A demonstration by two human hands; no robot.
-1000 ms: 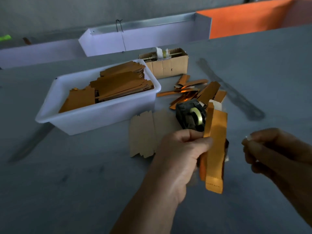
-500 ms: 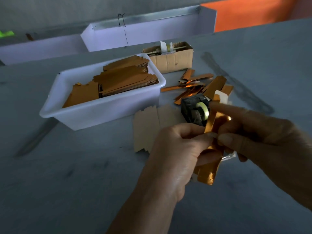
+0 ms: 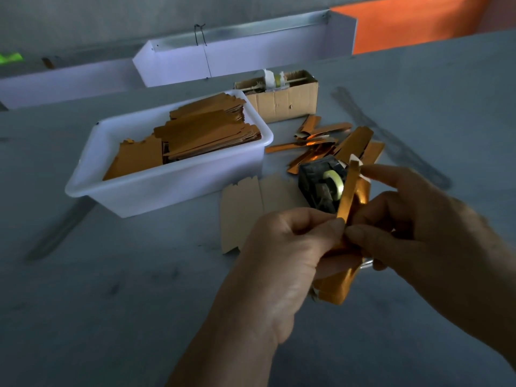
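Note:
My left hand (image 3: 282, 258) grips a shiny gold folded card piece (image 3: 339, 286) near its middle, above the grey table. My right hand (image 3: 418, 236) pinches the same piece from the right, thumb against the left thumb, forefinger reaching to its raised upper flap (image 3: 349, 188). Just behind the hands stands a black tape dispenser (image 3: 318, 185) with a pale roll of tape. A flat, unfolded beige card blank (image 3: 245, 208) lies on the table left of the dispenser.
A white plastic tub (image 3: 156, 188) holding stacked gold card blanks sits at the left. Several folded gold pieces (image 3: 329, 141) lie behind the dispenser. A small cardboard box (image 3: 284, 99) stands further back, with white troughs (image 3: 237, 60) along the far edge.
My right hand came in from the right and took hold of the gold piece held by my left hand; the piece now looks narrower and folded, its flap raised.

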